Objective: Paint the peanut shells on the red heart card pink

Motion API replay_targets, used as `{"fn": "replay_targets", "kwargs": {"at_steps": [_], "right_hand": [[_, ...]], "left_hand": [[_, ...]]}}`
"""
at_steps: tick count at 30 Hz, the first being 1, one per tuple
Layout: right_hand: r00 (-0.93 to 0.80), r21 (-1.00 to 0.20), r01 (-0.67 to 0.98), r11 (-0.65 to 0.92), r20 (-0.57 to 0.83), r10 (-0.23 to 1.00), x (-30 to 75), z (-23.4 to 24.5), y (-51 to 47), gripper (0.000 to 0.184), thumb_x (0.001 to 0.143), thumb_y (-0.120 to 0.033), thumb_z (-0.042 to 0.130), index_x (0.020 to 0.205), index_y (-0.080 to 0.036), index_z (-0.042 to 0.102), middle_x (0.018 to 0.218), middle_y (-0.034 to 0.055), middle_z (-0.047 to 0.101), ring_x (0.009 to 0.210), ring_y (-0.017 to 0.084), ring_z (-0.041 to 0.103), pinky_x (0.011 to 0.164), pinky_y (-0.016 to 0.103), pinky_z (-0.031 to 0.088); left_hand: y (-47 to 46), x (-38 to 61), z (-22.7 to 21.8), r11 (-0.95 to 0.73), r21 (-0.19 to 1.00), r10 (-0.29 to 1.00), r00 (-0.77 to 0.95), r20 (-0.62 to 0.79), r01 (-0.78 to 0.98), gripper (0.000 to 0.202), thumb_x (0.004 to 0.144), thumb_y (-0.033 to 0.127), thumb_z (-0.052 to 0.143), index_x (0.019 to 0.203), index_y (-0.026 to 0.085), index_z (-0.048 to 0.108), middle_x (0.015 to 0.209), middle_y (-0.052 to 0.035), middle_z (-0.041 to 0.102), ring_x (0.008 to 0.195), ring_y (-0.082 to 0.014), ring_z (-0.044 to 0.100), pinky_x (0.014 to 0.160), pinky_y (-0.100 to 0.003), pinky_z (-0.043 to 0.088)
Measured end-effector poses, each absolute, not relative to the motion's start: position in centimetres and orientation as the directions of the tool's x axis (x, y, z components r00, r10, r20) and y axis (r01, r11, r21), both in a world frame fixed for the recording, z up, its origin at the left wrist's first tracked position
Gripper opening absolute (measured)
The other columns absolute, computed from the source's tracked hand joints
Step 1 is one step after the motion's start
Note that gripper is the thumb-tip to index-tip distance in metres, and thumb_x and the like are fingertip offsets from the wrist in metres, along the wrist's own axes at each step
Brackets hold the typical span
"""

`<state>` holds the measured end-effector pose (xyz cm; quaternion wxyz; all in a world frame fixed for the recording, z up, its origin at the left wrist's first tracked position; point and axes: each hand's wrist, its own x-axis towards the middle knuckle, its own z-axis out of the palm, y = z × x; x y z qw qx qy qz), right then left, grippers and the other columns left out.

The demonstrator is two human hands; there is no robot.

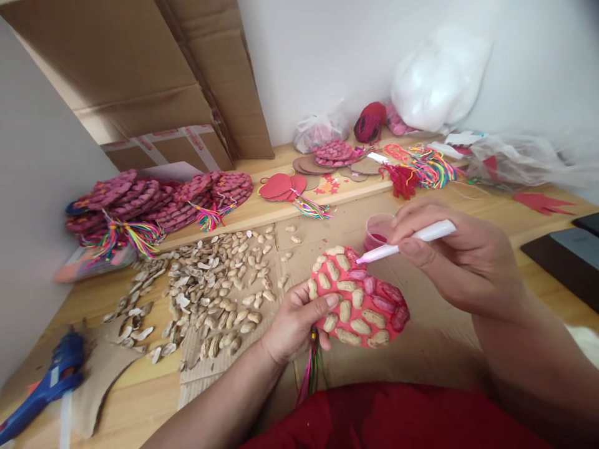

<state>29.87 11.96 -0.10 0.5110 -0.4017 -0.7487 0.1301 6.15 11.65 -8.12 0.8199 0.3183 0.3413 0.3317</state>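
My left hand (294, 324) grips the left edge of a red heart-shaped card (358, 299) covered with glued peanut shells; coloured threads hang from under it. Some shells on its right side are painted pink. My right hand (458, 259) is closed on a white paintbrush (407, 242), whose pink tip touches a shell near the heart's top. A small cup of pink paint (378, 229) stands just behind the heart.
Loose peanut shells (210, 293) lie spread on cardboard to the left. A blue glue gun (47, 383) rests at lower left. Stacks of finished pink hearts (154, 202) with tassels, coloured threads (430, 167), plastic bags and cardboard boxes (154, 81) fill the back.
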Motion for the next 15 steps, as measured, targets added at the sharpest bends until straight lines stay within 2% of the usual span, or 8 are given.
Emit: {"fn": "replay_targets", "kwargs": {"at_steps": [3,9,15], "right_hand": [[-0.155,-0.619,0.458,0.638,0.652,0.743,29.82,-0.18,12.01,0.014,0.089,-0.015,0.064,0.096,-0.027,0.067,0.088,0.0009,0.068,0.088,0.021,0.063,0.081,0.040,0.049],[-0.185,-0.559,0.477,0.678,0.690,0.700,29.80,-0.06,12.13,0.015,0.087,-0.014,0.065,0.095,-0.027,0.067,0.084,0.0001,0.068,0.086,0.021,0.062,0.081,0.040,0.047],[-0.153,-0.590,0.477,0.652,0.674,0.723,29.95,-0.08,12.22,0.013,0.088,-0.015,0.065,0.094,-0.027,0.067,0.084,0.0009,0.068,0.084,0.020,0.061,0.080,0.040,0.047]], "left_hand": [[11.66,6.17,-8.15,0.571,0.753,0.765,0.544,-0.345,-0.326,0.036,0.071,0.037,0.089,0.084,0.012,0.066,0.061,0.0016,0.066,0.040,-0.0075,0.057,0.031,-0.014,0.050],[11.67,6.18,-8.29,0.562,0.758,0.767,0.551,-0.328,-0.330,0.035,0.074,0.037,0.086,0.084,0.013,0.064,0.058,0.0031,0.062,0.039,-0.0068,0.054,0.031,-0.014,0.049],[11.73,6.16,-8.32,0.562,0.753,0.765,0.560,-0.318,-0.342,0.036,0.073,0.038,0.087,0.084,0.013,0.064,0.059,0.0030,0.062,0.039,-0.0068,0.054,0.030,-0.014,0.049]]}}
